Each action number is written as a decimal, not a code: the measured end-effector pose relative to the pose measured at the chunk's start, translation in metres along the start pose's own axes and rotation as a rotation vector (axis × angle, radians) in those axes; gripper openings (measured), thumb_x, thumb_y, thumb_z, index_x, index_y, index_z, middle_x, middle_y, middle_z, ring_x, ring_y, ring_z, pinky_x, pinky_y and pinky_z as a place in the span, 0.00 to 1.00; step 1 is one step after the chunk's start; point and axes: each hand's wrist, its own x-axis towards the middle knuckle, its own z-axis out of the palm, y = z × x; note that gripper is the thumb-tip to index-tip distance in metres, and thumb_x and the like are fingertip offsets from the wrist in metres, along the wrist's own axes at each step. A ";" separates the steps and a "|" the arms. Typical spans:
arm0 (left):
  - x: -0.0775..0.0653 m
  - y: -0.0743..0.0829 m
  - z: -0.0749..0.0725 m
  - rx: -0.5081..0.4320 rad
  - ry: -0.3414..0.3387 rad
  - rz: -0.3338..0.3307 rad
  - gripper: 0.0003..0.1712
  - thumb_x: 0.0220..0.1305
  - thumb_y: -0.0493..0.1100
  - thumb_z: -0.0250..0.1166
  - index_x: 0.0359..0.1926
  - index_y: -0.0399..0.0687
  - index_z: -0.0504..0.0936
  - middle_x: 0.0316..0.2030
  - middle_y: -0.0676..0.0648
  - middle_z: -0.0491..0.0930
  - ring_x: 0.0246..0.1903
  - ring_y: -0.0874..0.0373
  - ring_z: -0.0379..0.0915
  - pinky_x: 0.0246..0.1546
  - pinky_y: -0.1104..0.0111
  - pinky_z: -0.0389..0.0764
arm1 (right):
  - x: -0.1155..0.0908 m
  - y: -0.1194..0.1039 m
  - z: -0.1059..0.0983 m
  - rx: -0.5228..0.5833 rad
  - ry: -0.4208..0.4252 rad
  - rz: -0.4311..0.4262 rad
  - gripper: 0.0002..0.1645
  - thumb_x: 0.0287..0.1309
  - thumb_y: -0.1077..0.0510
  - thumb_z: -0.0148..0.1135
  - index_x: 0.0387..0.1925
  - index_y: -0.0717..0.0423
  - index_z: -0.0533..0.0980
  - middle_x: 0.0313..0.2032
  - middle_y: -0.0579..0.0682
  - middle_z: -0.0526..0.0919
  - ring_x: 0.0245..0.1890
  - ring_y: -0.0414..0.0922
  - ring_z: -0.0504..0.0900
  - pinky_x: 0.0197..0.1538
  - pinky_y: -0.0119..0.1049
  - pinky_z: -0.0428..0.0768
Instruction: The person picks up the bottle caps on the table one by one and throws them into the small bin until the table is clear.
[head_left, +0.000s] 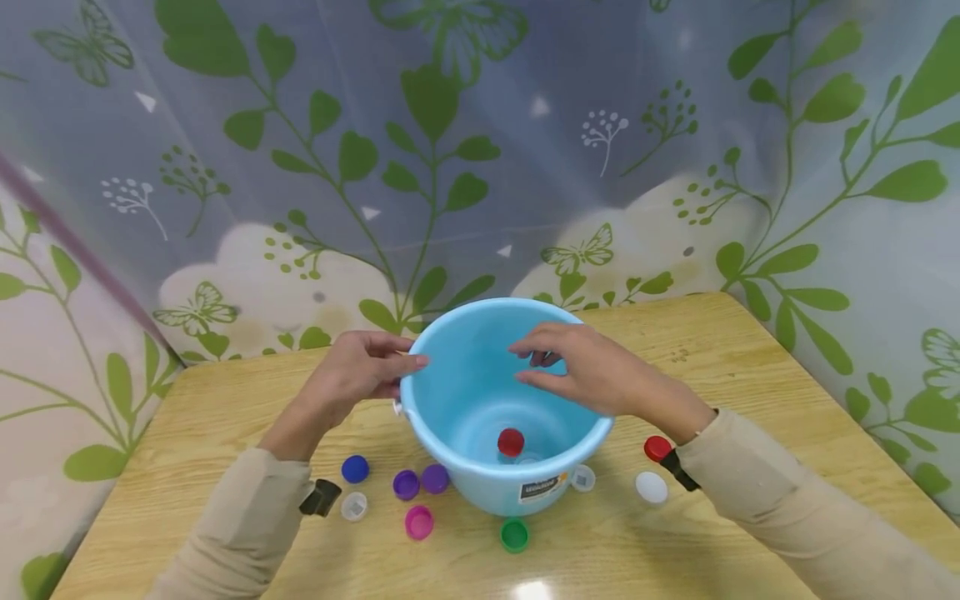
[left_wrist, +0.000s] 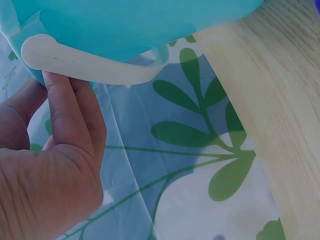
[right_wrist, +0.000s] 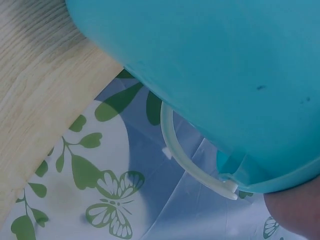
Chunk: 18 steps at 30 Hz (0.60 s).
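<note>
A light blue bucket [head_left: 472, 490] stands on the wooden table, its mouth facing me. My left hand [head_left: 360, 367] grips the bucket's left rim, thumb inside and fingers outside. In the left wrist view, those fingers lie under the white handle [left_wrist: 100, 71] by its pivot. Over the right side of the mouth hovers my right hand [head_left: 588, 367], fingers loosely bent, with nothing visible in them. Inside, at the bottom, lies a red bottle cap [head_left: 511, 442]; beside it a clear cap [head_left: 529, 457] is partly hidden by the front rim. The right wrist view shows mostly the bucket's outer wall [right_wrist: 200, 65].
Left of the bucket lie a blue cap [head_left: 355, 468], a clear cap [head_left: 354, 507], purple caps [head_left: 434, 478] and a pink cap [head_left: 419, 522]. A green cap [head_left: 514, 535] is in front. On the right are another clear cap [head_left: 582, 477], a white cap [head_left: 652, 487] and a red cap [head_left: 657, 448].
</note>
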 end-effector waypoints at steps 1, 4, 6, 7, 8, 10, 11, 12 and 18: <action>0.000 0.000 0.000 -0.001 0.000 -0.001 0.20 0.57 0.41 0.71 0.49 0.36 0.81 0.36 0.39 0.82 0.28 0.52 0.82 0.35 0.62 0.85 | 0.000 0.000 0.000 0.003 0.010 -0.002 0.19 0.61 0.53 0.65 0.52 0.55 0.79 0.45 0.44 0.80 0.42 0.39 0.78 0.46 0.37 0.80; 0.000 0.001 0.000 -0.002 -0.004 -0.001 0.20 0.57 0.41 0.71 0.49 0.35 0.81 0.36 0.38 0.82 0.28 0.52 0.82 0.35 0.62 0.85 | -0.001 0.002 0.000 0.022 0.042 -0.016 0.17 0.62 0.53 0.63 0.51 0.55 0.79 0.44 0.43 0.81 0.41 0.37 0.78 0.46 0.35 0.80; 0.000 0.000 0.001 0.001 -0.003 -0.002 0.20 0.58 0.41 0.71 0.48 0.34 0.81 0.36 0.38 0.82 0.28 0.52 0.82 0.35 0.62 0.85 | -0.002 0.004 0.000 0.052 0.069 -0.029 0.16 0.63 0.54 0.63 0.50 0.55 0.79 0.44 0.43 0.81 0.41 0.36 0.78 0.46 0.35 0.80; 0.000 0.000 0.001 0.000 -0.001 -0.004 0.20 0.57 0.41 0.71 0.48 0.34 0.81 0.36 0.38 0.82 0.28 0.52 0.82 0.35 0.62 0.85 | -0.002 0.004 0.000 0.069 0.083 -0.036 0.15 0.63 0.54 0.63 0.50 0.55 0.79 0.44 0.43 0.81 0.41 0.35 0.79 0.47 0.34 0.80; 0.001 0.000 0.001 0.000 -0.001 -0.003 0.21 0.57 0.41 0.71 0.49 0.33 0.80 0.36 0.38 0.82 0.28 0.52 0.82 0.35 0.62 0.85 | -0.003 0.006 0.000 0.090 0.098 -0.043 0.15 0.62 0.55 0.63 0.49 0.55 0.80 0.43 0.43 0.82 0.41 0.35 0.79 0.47 0.34 0.80; 0.001 0.000 0.002 0.002 -0.001 -0.004 0.21 0.57 0.41 0.71 0.49 0.33 0.80 0.36 0.38 0.82 0.28 0.53 0.82 0.36 0.63 0.85 | -0.004 0.008 0.000 0.134 0.130 -0.050 0.14 0.62 0.56 0.63 0.48 0.54 0.80 0.43 0.44 0.82 0.42 0.35 0.79 0.48 0.35 0.80; 0.001 0.000 0.002 0.002 0.000 -0.004 0.22 0.57 0.41 0.71 0.49 0.33 0.80 0.36 0.38 0.82 0.28 0.53 0.82 0.36 0.63 0.85 | -0.004 0.009 -0.001 0.153 0.148 -0.054 0.13 0.62 0.56 0.63 0.48 0.54 0.80 0.44 0.44 0.82 0.42 0.35 0.79 0.49 0.35 0.80; 0.001 0.000 0.003 0.004 0.001 -0.003 0.22 0.57 0.41 0.71 0.49 0.33 0.80 0.36 0.38 0.82 0.28 0.53 0.82 0.36 0.63 0.85 | -0.004 0.010 -0.001 0.169 0.165 -0.056 0.13 0.62 0.56 0.63 0.48 0.54 0.80 0.44 0.44 0.82 0.43 0.36 0.79 0.49 0.35 0.80; 0.000 0.001 0.001 0.028 0.008 -0.003 0.21 0.57 0.41 0.71 0.48 0.33 0.80 0.36 0.38 0.82 0.28 0.53 0.82 0.35 0.63 0.85 | -0.011 0.017 -0.008 0.207 0.247 -0.051 0.14 0.63 0.57 0.62 0.49 0.54 0.79 0.47 0.45 0.80 0.47 0.41 0.79 0.52 0.38 0.79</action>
